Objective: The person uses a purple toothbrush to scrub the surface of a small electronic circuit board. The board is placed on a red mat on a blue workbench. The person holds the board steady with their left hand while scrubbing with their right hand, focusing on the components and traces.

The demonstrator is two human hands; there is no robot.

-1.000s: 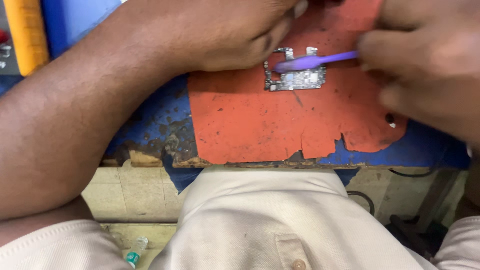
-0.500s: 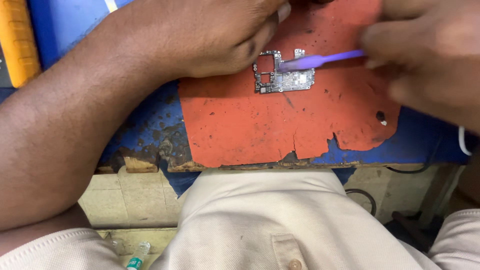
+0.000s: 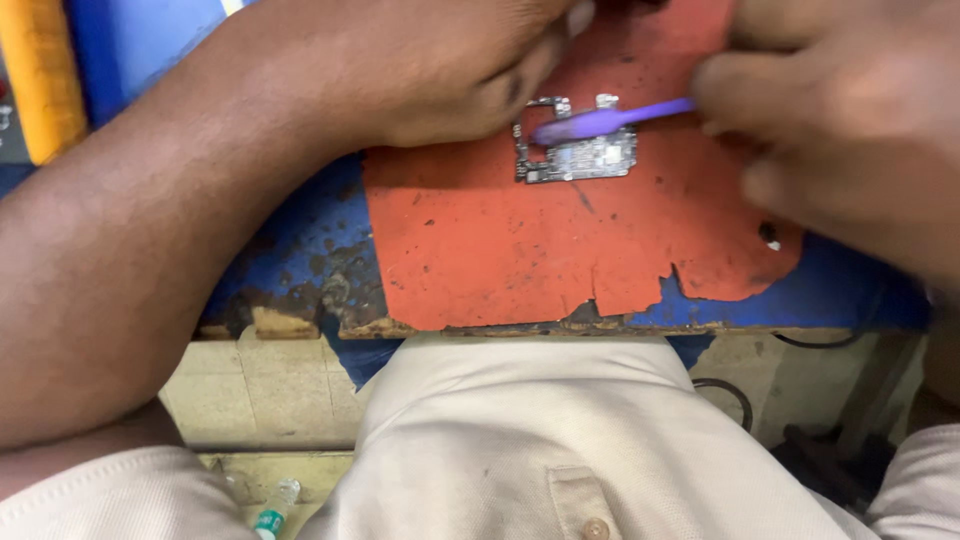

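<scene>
**Brushing a small circuit board, mid-work**

Nearest: beige shirt (image 3: 560, 450) filling the bottom, worn bench edge (image 3: 300, 325) just beyond. Further in, torn orange mat (image 3: 500, 240) lying on the blue bench top (image 3: 300, 240), pitted with dark burn spots. Small circuit board (image 3: 578, 155) flat on the mat's far half. Left hand (image 3: 430, 60) curled, fingertips pressed at the board's upper-left corner, pinning it down. Right hand (image 3: 830, 110) closed around the handle of a purple brush (image 3: 610, 120), head lying across the board's top edge, touching it. Right hand motion-blurred, so exact grip hard to read. Judged well underway: board held, brush in contact, cleaning in progress; board not yet lifted or put aside. Residue left on the board too small to tell. Far left, yellow object (image 3: 45, 80) at the frame edge.
</scene>
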